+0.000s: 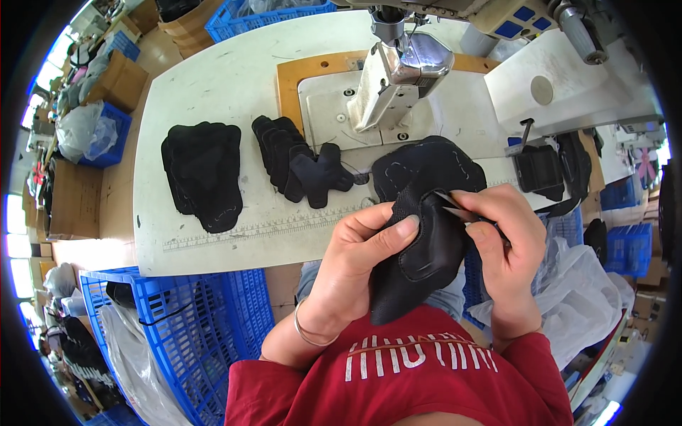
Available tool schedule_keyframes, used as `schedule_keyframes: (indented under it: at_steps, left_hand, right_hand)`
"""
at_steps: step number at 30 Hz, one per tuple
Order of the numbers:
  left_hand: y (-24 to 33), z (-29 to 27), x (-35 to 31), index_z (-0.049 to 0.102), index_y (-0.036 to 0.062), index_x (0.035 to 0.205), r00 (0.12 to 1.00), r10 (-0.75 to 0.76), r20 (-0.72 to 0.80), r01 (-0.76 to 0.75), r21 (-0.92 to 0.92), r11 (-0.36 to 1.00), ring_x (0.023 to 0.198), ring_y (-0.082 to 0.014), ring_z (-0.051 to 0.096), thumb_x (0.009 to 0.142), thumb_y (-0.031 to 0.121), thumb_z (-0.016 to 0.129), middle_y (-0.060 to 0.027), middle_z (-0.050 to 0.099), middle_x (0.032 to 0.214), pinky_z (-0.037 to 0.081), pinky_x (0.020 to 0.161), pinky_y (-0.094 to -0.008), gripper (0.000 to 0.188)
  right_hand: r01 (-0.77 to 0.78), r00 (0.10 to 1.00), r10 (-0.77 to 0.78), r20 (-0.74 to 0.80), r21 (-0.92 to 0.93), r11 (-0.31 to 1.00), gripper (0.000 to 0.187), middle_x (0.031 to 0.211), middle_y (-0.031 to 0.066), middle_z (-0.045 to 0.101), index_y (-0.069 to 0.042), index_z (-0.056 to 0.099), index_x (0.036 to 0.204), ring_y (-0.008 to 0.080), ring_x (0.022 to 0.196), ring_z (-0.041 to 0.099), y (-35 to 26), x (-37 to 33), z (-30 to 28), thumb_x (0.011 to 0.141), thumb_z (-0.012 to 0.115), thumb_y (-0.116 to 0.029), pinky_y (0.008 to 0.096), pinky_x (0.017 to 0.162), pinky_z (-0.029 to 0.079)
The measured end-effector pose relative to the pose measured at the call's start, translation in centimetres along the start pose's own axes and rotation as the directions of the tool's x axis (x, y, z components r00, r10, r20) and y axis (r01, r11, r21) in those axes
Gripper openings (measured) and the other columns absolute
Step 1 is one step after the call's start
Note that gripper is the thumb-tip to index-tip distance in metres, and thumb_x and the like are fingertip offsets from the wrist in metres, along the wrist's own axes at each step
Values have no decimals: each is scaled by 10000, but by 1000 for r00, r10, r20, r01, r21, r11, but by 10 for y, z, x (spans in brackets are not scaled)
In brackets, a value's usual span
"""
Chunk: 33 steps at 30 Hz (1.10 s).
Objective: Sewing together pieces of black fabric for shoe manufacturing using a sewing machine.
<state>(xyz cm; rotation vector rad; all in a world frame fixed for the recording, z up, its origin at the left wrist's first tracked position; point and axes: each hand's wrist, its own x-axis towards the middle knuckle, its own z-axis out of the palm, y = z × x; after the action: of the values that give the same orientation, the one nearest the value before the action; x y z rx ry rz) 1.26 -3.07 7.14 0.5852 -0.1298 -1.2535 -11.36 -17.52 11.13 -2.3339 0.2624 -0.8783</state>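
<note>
My left hand is closed on a sewn black shoe upper piece, its thumb pressing on the front face near a curved seam. In my right hand is a pair of thread snips, with two pointed metal blades at the upper edge of the piece. Most of the snips' body is hidden by the fingers. Just beyond my hands, more black stitched pieces lie at the table's front edge. To their left, several cross-shaped black pieces overlap in a fanned row.
A post-bed sewing machine rises from the white table. Stacked black pieces rest at the table's left. A printed ruler strip runs along the near edge. Below stand a blue crate and clear plastic bags.
</note>
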Motion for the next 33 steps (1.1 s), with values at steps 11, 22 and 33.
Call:
schedule_keyframes:
  at_steps: [11,22,33]
  left_hand:
    - [-3,4,0,692,-7,1127,994,101,-31,-97,116,989,870,-92,667,953,44,624,-58,721,1019,549,787,-238,194]
    - [-2,3,-1,705,-8,1078,993,116,-4,-114,149,982,847,-68,645,952,42,632,-32,713,973,530,761,-223,154]
    - [-5,5,1,705,-12,1064,990,136,-26,-129,169,977,836,-62,642,950,37,634,-31,712,957,529,756,-214,143]
  right_hand:
    - [153,987,-160,2,-308,939,462,847,32,594,-97,732,1103,176,640,563,-12,4,-9,661,857,-138,292,530,438]
    - [-29,999,31,43,-50,998,246,805,92,642,-9,714,1034,198,661,618,-4,3,-2,804,765,-79,283,562,463]
    - [57,998,-57,2,-120,991,311,829,96,649,-17,706,1043,210,678,623,-1,4,-3,770,796,-136,292,568,464]
